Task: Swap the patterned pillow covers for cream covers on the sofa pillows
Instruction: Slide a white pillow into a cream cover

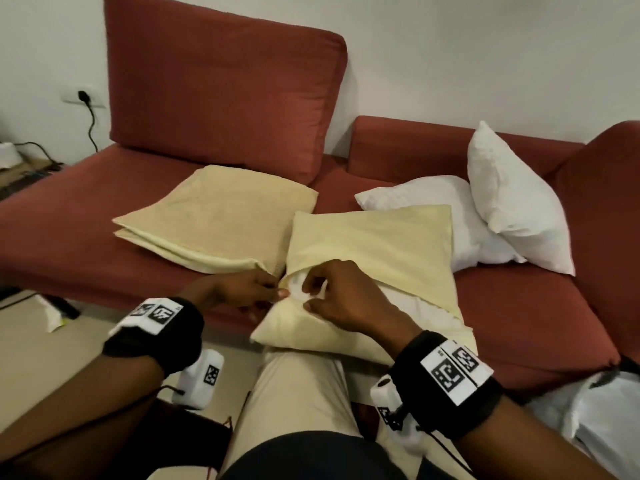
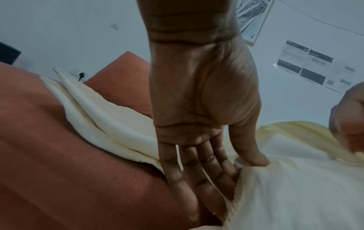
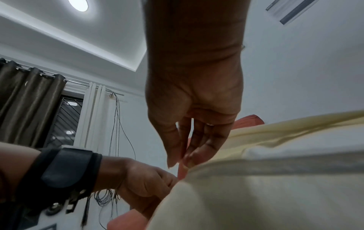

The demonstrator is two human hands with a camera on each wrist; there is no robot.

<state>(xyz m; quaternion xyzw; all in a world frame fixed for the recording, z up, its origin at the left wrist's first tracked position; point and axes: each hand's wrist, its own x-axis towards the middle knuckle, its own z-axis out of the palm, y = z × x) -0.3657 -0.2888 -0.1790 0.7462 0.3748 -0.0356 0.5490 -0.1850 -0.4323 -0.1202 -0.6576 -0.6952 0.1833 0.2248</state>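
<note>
A pillow in a cream cover (image 1: 374,251) lies on the red sofa seat (image 1: 69,216), its open end toward me and the white insert (image 1: 429,306) showing at the mouth. My left hand (image 1: 280,293) pinches the cover's left corner, thumb on top and fingers underneath (image 2: 238,175). My right hand (image 1: 313,300) pinches the cover's edge right beside it, between thumb and fingers (image 3: 181,161). Spare cream covers (image 1: 211,220) lie folded flat to the left. Two bare white pillows (image 1: 436,209) (image 1: 516,202) lean at the right.
A big red back cushion (image 1: 221,91) stands behind. My knee in beige trousers (image 1: 298,393) sits under the pillow's near end. A white bag (image 1: 595,410) lies on the floor at right. A wall socket with a cable (image 1: 83,97) is at far left.
</note>
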